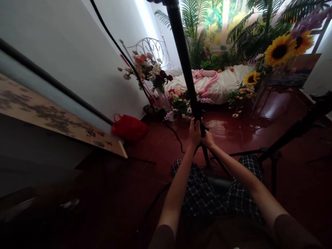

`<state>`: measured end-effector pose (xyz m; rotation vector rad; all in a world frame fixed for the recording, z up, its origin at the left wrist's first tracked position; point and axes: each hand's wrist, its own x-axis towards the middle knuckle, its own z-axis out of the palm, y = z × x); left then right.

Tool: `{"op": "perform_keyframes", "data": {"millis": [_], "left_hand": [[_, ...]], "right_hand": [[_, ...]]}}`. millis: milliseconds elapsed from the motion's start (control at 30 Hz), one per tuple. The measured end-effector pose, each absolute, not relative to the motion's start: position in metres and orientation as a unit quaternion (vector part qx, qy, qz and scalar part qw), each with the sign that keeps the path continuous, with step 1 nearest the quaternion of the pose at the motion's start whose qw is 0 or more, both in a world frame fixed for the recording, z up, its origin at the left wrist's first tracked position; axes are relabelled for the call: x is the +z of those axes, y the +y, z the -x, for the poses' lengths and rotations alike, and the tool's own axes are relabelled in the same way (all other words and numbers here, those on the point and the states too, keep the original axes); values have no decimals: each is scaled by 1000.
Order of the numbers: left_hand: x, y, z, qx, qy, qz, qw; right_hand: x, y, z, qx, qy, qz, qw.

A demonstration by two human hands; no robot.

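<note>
Left hand point(194, 133): fingers clenched around a black stand pole point(184, 58).
Right hand point(209, 140): grasping the same pole just beside the left hand, fingers partly hidden.
Pole: held between both hands, rising toward the far side, with its legs near the plaid shorts point(201, 193).
Far: white bed point(223, 86), pink plush toy point(206, 77), artificial sunflowers point(280, 50).
Left: red bag point(129, 127) on red tile floor point(233, 145), beside a leaning board point(52, 117).
</note>
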<state>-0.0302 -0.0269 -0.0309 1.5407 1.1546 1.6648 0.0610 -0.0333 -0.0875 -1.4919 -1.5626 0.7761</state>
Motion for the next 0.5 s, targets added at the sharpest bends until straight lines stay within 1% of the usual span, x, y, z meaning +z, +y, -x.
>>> {"op": "perform_keyframes", "data": {"millis": [67, 267, 500], "left_hand": [[-27, -29, 27, 629, 437, -580, 278], [1, -26, 18, 657, 427, -572, 242], [37, -22, 16, 684, 362, -572, 272]], "right_hand": [[-88, -31, -58, 301, -623, 606, 393], [-87, -28, -59, 303, -627, 604, 388], [-88, -31, -62, 315, -647, 575, 388]]}}
